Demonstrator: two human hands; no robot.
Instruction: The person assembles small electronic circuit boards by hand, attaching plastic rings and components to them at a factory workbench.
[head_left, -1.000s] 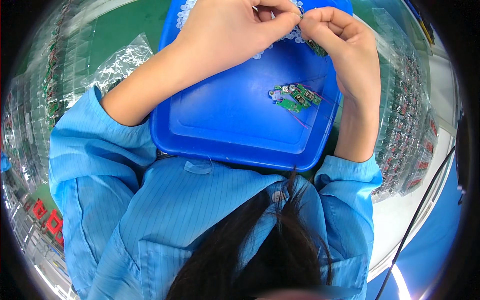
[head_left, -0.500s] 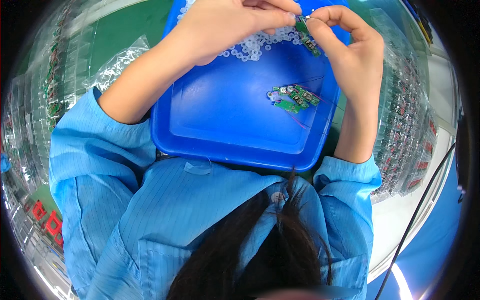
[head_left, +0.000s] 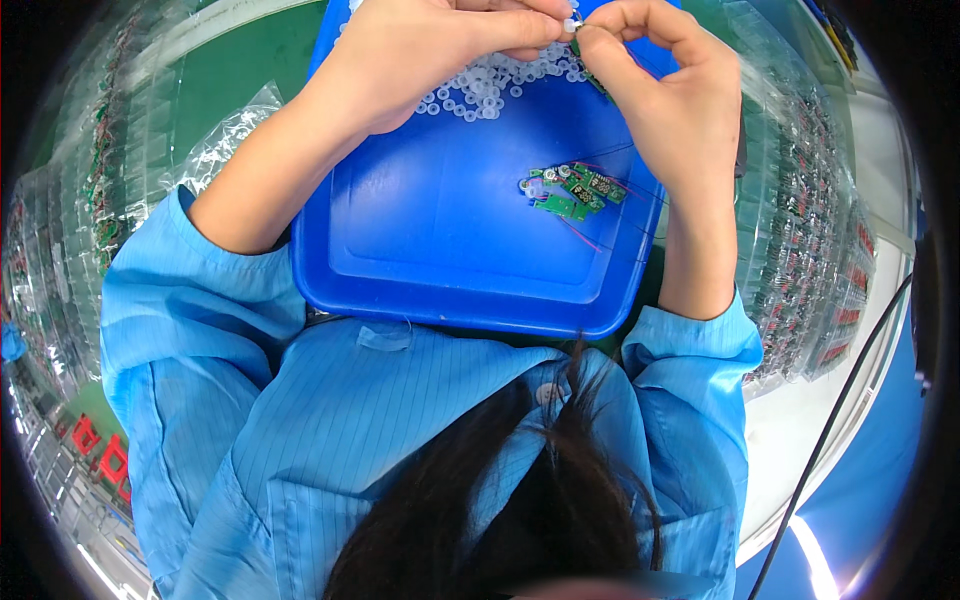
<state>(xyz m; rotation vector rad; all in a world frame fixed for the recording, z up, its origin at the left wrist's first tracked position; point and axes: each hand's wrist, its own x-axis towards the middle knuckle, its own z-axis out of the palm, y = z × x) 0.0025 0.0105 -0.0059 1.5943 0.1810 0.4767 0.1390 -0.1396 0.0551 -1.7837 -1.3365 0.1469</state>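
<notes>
Over the far part of a blue tray [head_left: 440, 290], my two hands meet at the fingertips. My left hand [head_left: 440, 35] is closed in a pinch at a small white plastic ring [head_left: 571, 25]. Thumb and fingers of my right hand [head_left: 675, 90] pinch the end of a small green circuit board [head_left: 597, 84], which hangs down beneath them, partly hidden. Ring and board end are together between the fingertips; whether the ring is on the board's part I cannot tell. Nearer to me, several green circuit boards [head_left: 575, 200] with thin wires lie in a small pile.
Many loose white plastic rings [head_left: 480, 90] are heaped at the tray's far side. Clear plastic bags [head_left: 235, 135] lie on the left. At the right stand layered clear packs of circuit boards [head_left: 800, 230]. A black cable [head_left: 835, 425] runs along the lower right.
Both hands have shifted slightly left in view, and so has the tray. The held board is now turned and more hidden behind my right fingers, with the white ring showing at its end.
</notes>
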